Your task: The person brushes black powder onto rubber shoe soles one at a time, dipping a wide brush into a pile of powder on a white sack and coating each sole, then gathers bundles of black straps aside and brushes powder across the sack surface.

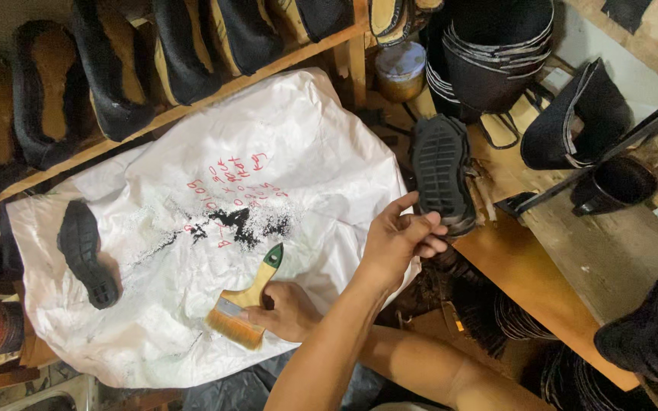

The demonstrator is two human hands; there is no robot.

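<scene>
My left hand (399, 237) clamps the black treaded rubber sole (441, 171) beside the crumpled white sack (321, 129). My right hand (289, 310) is closed on the wooden yellow-bristled brush (244, 304). The heel-end grip seems thin, so the sole may slip.

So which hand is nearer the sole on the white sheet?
Right. The right hand grips a paintbrush on the sheet; the left hand holds another sole beyond its edge.

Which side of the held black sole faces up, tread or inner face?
Tread side up: the black sole shows its ridged tread to the camera, its near end gripped by the left hand.
</scene>
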